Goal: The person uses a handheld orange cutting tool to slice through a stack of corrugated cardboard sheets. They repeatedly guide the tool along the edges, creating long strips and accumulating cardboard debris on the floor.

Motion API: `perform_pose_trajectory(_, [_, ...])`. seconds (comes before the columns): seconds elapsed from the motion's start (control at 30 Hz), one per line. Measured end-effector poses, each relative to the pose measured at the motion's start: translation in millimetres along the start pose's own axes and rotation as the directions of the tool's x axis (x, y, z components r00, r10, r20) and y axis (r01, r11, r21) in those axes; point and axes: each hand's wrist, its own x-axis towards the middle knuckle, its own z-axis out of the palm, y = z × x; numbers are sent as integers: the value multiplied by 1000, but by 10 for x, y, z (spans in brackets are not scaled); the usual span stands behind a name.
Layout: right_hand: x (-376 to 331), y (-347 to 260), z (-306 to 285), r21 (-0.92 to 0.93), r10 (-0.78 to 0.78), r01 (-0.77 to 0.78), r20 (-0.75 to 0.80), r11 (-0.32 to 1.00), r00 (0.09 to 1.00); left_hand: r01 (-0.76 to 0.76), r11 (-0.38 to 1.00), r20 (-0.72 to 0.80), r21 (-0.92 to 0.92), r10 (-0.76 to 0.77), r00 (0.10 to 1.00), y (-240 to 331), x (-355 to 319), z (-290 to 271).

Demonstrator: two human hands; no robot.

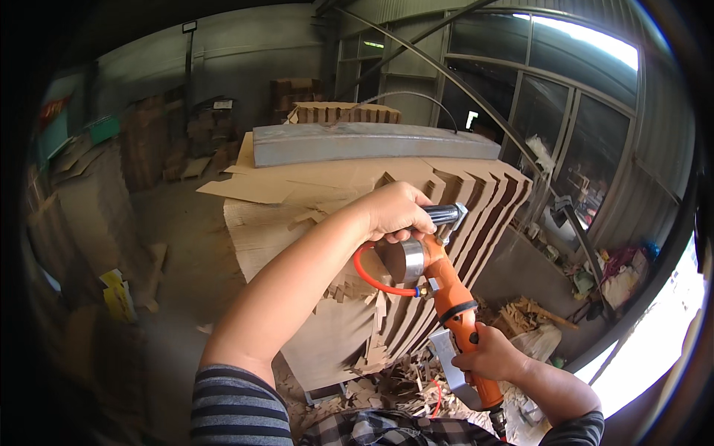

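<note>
My left hand [394, 210] is closed around the black side handle [444, 215] of an orange handheld power tool [451, 293]. My right hand [493, 354] grips the tool's rear body, beside a bent metal plate [446, 353]. A round metal head [405, 260] and a red air hose [379, 285] sit at the tool's front end. That head is against or close to the side of a tall stack of die-cut cardboard sheets [275, 238]; whether it touches, I cannot tell. Torn strips hang from the stack's notched edges. A long grey metal bar [372, 145] lies across the top.
Cardboard scraps [372, 398] cover the floor beneath the stack. More cardboard piles stand at the left [89, 201] and behind [346, 112]. At right are a heap of scraps and bags [621, 279], a slanting metal pole [587, 238] and glazed panels [550, 111].
</note>
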Motion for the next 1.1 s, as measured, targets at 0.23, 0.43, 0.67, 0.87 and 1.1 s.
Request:
perform_pose_trajectory(0.23, [57, 165, 146, 74, -19, 18, 19, 997, 1000, 37, 999, -10, -13, -38, 999, -147, -26, 112])
perform_pose_trajectory(0.43, [148, 277, 180, 4, -7, 7, -1, 1000, 1000, 46, 999, -43, 8, -46, 998, -281, -22, 127])
perform_pose_trajectory(0.67, [323, 570, 256, -50, -2, 3, 13, 999, 1000, 37, 996, -61, 81, -32, 998, -529, -74, 272])
perform_pose_trajectory(0.87, [620, 977, 372, -179, -42, 38, -22, 983, 999, 34, 998, -50, 54, -31, 998, -766, -73, 283])
perform_pose_trajectory(1.1, [683, 1022, 495, -201, -58, 52, -21, 978, 998, 65, 998, -37, 24, -64, 997, -1038, -64, 280])
